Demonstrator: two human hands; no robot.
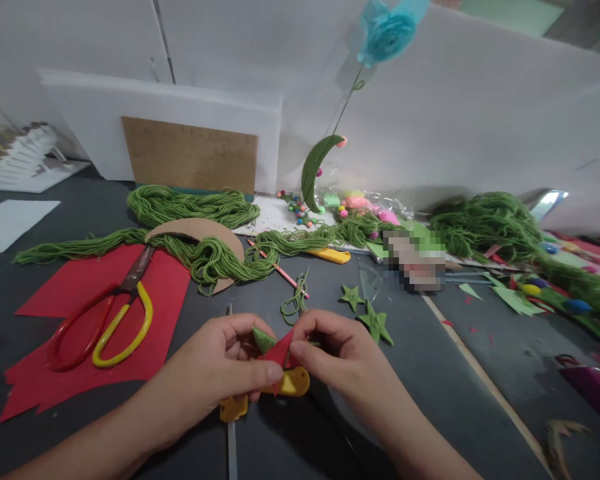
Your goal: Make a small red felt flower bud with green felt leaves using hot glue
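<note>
My left hand (223, 367) and my right hand (337, 353) meet at the table's near middle, both pinched on a small red felt piece (280, 352) with a green yarn-wrapped tip (263, 339). A green yarn strand (296, 300) runs up from it. Under my fingers lies a yellow-handled tool (290, 385) with a thin metal rod (231, 440) pointing toward me.
Red-and-yellow scissors (107, 320) lie on red felt sheets (80, 313) at left. Green yarn skeins (205, 233) drape over a cardboard crescent (195, 230). Green felt stars (375, 323), a yellow comb (330, 255), beads, a green crescent with a blue flower (385, 33) and more yarn (485, 223) fill the back and right.
</note>
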